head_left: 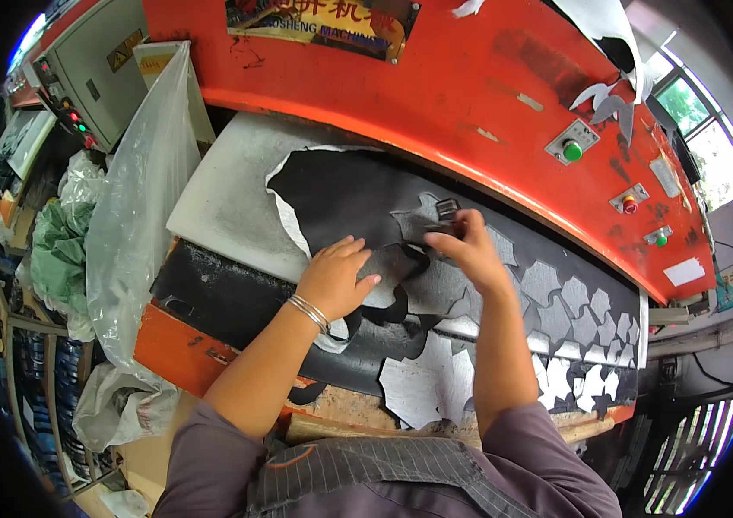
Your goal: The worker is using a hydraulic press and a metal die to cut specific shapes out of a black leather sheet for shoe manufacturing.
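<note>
A black sheet [323, 192] with a torn white edge, perhaps leather, lies on the pale cutting board [228, 190] of a red press. My left hand [336, 274] rests on the sheet's near part, thumb and fingers stretched out, a metal bangle on its wrist. Farther right, my right hand [472, 252] is closed round a small dark metal-edged cutting die [447, 209], partly hidden by the fingers. Beside the die is a grey cut-out shape [414, 223]. To the right of that hand, several grey cut shapes [543, 281] show on the board.
The red press body [470, 86] spans the far side, with a green button [572, 150] and a red button [630, 205]. White-backed scraps [418, 380] hang at the near edge. Clear plastic sheeting [137, 207] and a control cabinet [94, 82] stand at left.
</note>
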Available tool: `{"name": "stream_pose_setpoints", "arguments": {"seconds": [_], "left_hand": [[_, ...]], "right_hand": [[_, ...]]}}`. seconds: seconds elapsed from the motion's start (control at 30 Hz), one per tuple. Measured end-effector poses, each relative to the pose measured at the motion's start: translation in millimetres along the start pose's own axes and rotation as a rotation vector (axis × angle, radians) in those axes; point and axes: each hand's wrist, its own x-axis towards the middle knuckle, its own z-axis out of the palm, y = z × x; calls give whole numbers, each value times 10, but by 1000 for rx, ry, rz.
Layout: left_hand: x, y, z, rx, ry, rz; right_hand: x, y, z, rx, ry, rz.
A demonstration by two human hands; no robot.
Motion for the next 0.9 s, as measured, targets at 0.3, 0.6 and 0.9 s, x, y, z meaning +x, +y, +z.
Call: {"name": "stream_pose_setpoints", "arguments": {"seconds": [0.3, 0.6, 0.9], "left_hand": [[-33, 515, 324, -996, -120, -21], [-927, 138, -28, -310, -467, -214], [-580, -139, -347, -148, 296, -96]], "right_hand": [[-1108, 257, 222, 679, -144, -141], [-708, -141, 316, -77, -173, -209], [194, -569, 1147, -812, -281, -412]]}}
